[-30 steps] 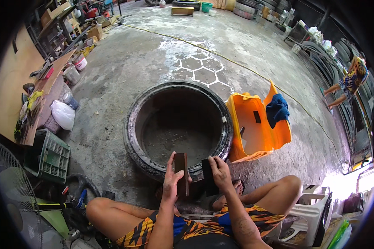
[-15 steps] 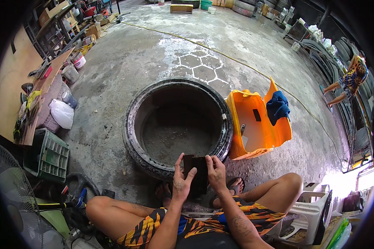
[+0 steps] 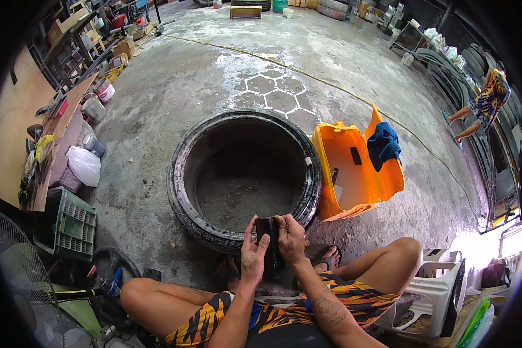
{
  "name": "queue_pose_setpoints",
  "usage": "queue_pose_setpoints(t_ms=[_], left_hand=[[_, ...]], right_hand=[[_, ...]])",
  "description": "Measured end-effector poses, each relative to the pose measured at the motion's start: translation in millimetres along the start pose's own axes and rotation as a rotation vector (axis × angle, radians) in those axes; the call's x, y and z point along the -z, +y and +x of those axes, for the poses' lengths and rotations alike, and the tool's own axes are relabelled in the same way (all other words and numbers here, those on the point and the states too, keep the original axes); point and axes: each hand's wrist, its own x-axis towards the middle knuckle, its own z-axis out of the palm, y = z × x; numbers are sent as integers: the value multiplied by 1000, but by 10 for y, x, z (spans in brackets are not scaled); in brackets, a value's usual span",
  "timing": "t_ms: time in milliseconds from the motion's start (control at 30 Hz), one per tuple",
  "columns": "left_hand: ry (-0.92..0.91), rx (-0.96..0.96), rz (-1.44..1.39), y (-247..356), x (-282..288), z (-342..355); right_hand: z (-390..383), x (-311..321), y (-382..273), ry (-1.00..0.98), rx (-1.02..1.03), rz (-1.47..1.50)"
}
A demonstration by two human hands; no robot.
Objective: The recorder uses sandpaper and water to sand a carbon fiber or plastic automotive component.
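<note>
My left hand (image 3: 253,252) grips a dark rectangular block (image 3: 268,243) at the near edge of a large round black rim or tyre casing (image 3: 180,174). My right hand (image 3: 291,240) is pressed against it from the right, fingers curled over a black piece. The two pieces are held together; where they meet is hard to make out. The round piece stands on the concrete, its inside dark and gritty. Beside it on the right is a cut-open orange plastic container (image 3: 345,200) with a blue cloth (image 3: 383,145) over its edge.
A green crate (image 3: 66,226), a fan (image 3: 14,261) and cluttered plywood boards (image 3: 14,116) line the left. A yellow cord (image 3: 307,72) crosses the floor. Another person (image 3: 490,95) bends by stacked material on the far right. A white plastic chair (image 3: 429,296) is at my right.
My right hand has moved left, bringing its black piece against the block in my left hand; a second ago they were apart. The view has shifted slightly.
</note>
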Motion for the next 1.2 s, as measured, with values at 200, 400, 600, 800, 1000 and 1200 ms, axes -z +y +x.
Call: queue_pose_setpoints(t_ms=[200, 400, 600, 800, 1000, 1200], left_hand=[[58, -74, 188, 22, 44, -4], [137, -181, 198, 154, -69, -7], [190, -129, 264, 145, 45, 36], [113, -114, 477, 30, -74, 117], [87, -76, 617, 56, -121, 79], [110, -57, 626, 63, -233, 181]], right_hand=[[17, -294, -53, 85, -197, 298], [212, -311, -26, 97, 176, -212], [-87, 248, 1069, 416, -270, -95], [-414, 353, 2760, 274, -800, -339], [-390, 233, 3075, 140, -528, -229], [-406, 406, 2664, 176, -380, -286]])
